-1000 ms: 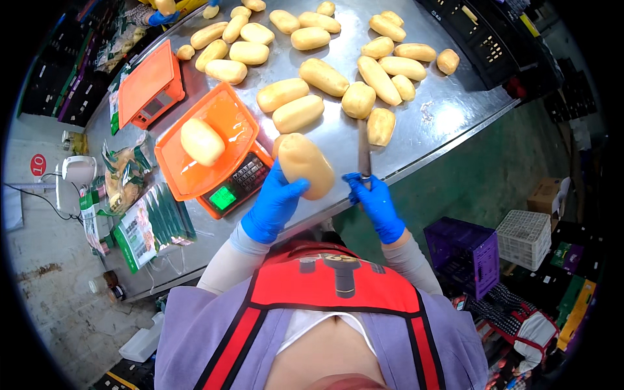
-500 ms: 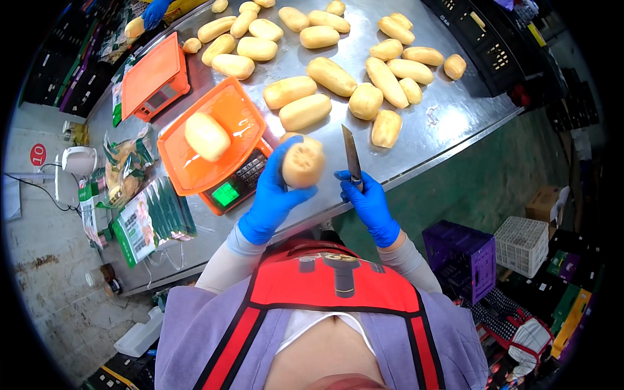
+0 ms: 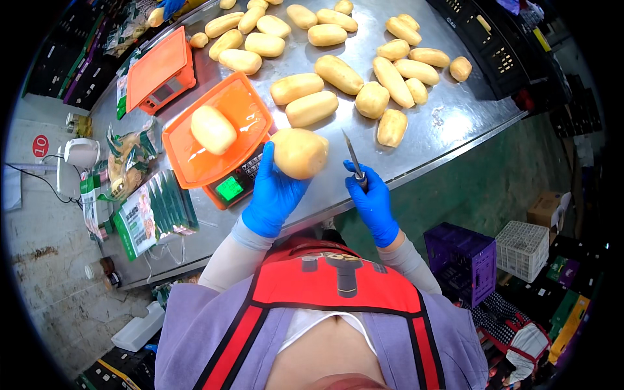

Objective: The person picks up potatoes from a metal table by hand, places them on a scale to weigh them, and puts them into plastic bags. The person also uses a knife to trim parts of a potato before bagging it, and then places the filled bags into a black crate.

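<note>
A pale, plump lotus root segment (image 3: 300, 153) rests in my left hand (image 3: 276, 195), blue-gloved, its fingers curled round the lower side. My right hand (image 3: 374, 205), also gloved in blue, is closed round the handle of a knife (image 3: 353, 155), whose blade points up and away from me. One lotus root piece (image 3: 213, 130) lies in the orange pan of a weighing scale (image 3: 184, 170), left of the held segment. Several more lotus roots (image 3: 312, 108) are spread over the steel table (image 3: 448, 153) beyond my hands.
A second orange scale (image 3: 160, 71) stands farther left. Green-and-white packets (image 3: 153, 218) lie at the table's left side. Black crates (image 3: 484, 52) border the far right; purple (image 3: 460, 263) and white crates (image 3: 522, 250) stand on the floor. Another person's blue-gloved hand (image 3: 171, 8) shows at the top left.
My left hand has turned the lotus root so that its holed cut end no longer faces me. The knife's blade has turned more edge-on, still in my right hand.
</note>
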### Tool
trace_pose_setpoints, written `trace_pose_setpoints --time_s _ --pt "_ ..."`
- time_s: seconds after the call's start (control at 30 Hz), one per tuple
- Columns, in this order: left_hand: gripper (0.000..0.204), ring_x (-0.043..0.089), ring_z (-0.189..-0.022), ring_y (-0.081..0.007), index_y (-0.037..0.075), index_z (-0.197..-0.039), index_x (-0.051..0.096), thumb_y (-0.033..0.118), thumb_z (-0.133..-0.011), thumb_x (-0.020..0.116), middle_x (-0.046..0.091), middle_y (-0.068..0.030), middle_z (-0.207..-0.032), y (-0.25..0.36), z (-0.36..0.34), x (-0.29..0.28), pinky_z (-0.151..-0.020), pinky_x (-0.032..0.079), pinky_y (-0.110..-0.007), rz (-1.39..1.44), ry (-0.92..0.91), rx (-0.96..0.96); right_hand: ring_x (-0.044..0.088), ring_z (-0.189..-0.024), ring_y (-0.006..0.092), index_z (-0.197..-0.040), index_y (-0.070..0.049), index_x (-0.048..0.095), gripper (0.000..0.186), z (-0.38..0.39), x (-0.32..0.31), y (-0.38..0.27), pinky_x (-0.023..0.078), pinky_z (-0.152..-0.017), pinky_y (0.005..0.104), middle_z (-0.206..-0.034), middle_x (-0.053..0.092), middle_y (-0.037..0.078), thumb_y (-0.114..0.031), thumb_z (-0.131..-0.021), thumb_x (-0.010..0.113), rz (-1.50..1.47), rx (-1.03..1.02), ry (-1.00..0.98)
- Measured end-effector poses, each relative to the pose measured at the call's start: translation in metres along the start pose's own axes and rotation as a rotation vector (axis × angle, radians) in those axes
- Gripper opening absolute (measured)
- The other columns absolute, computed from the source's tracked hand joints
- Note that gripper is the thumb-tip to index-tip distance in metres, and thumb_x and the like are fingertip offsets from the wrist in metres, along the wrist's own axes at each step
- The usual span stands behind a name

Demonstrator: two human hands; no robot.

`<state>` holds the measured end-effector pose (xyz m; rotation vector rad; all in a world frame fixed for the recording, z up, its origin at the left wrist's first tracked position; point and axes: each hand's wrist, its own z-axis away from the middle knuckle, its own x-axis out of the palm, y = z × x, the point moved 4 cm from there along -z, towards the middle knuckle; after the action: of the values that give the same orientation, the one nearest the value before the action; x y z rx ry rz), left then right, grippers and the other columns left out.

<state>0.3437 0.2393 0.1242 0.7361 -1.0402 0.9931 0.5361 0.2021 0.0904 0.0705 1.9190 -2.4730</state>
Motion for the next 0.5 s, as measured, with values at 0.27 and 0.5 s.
trace_pose_setpoints --time_s 0.27,0.5 --pt "0.064 0.042 -0.129 -0.0276 0.006 -0.143 0.028 0.023 -0.092 0.062 0.040 -0.0117 -0.140 0.018 0.011 0.000 -0.108 0.037 -0.044 -0.624 0.026 0.372 0.063 -0.100 0.0313 -0.129 -0.005 0.054 0.048 -0.052 -0.040 0.055 0.049 -0.085 0.0412 -0.112 0.063 0.020 -0.017 -0.084 0.065 0.659 -0.347 0.220" --pt "0.059 0.050 -0.122 -0.0257 0.011 -0.142 0.032 0.025 -0.092 0.060 0.047 -0.0101 -0.133 0.017 0.026 -0.023 -0.101 0.045 -0.040 -0.772 0.169 0.285 0.051 -0.120 0.0353 -0.140 -0.005 0.042 0.067 -0.046 -0.010 0.017 0.042 -0.098 0.0422 -0.129 0.053 0.021 -0.020 -0.080 0.070 0.772 -0.445 0.089"
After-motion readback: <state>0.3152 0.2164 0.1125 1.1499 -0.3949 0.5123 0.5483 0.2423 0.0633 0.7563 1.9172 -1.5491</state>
